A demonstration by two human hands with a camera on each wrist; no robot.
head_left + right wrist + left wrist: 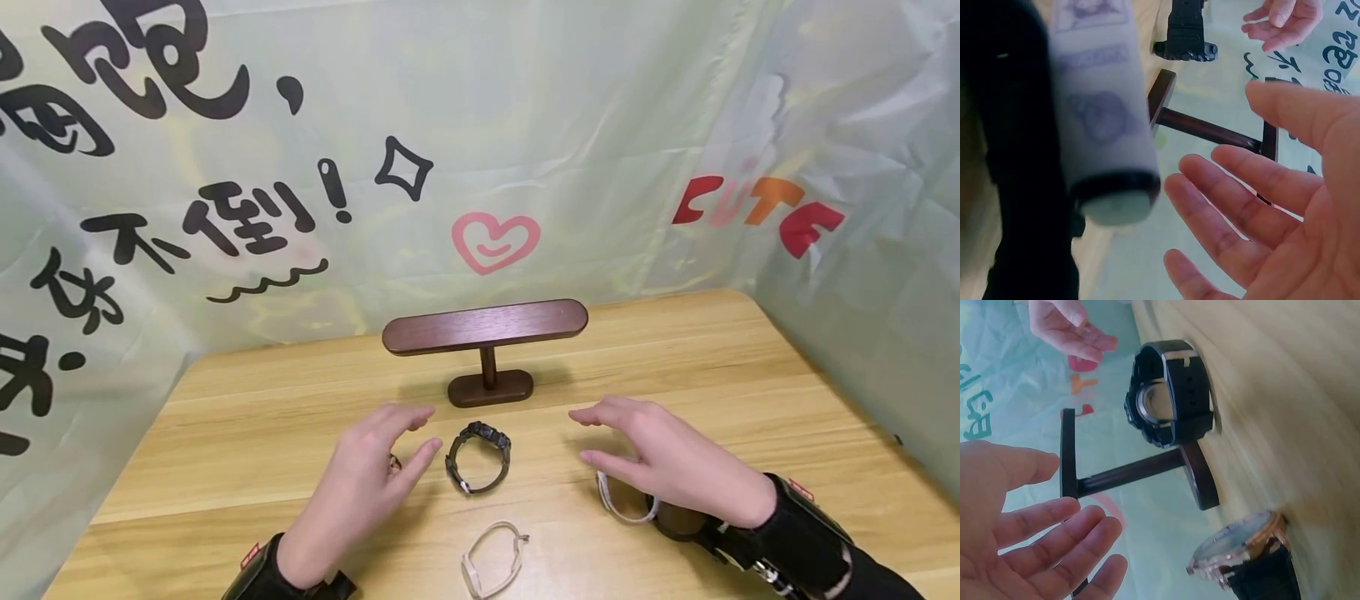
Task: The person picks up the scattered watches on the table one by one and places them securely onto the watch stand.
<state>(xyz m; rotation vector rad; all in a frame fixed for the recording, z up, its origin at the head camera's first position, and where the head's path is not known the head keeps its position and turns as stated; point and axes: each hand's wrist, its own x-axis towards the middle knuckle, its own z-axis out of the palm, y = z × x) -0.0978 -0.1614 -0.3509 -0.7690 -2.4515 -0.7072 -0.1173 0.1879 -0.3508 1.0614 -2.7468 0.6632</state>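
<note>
My left hand [363, 471] hovers over the table just left of a black watch [487, 432], fingers spread and relaxed, holding nothing. Below that hand lies a watch with a rose-gold case [1241, 540] and dark strap, mostly hidden in the head view. My right hand [667, 454] hangs with relaxed, empty fingers above a pale watch [626, 515], whose printed strap [1100, 81] looms in the right wrist view. A dark round thing [678, 523] sits partly under the right wrist. Between the hands, nearer the front, rests a slim pale-pink watch [471, 575].
Behind the watches stands a dark wooden T-shaped display stand [486, 327] on an oval base [480, 390]. The wooden table [262, 400] meets a printed cloth backdrop [600, 167] at the back and sides.
</note>
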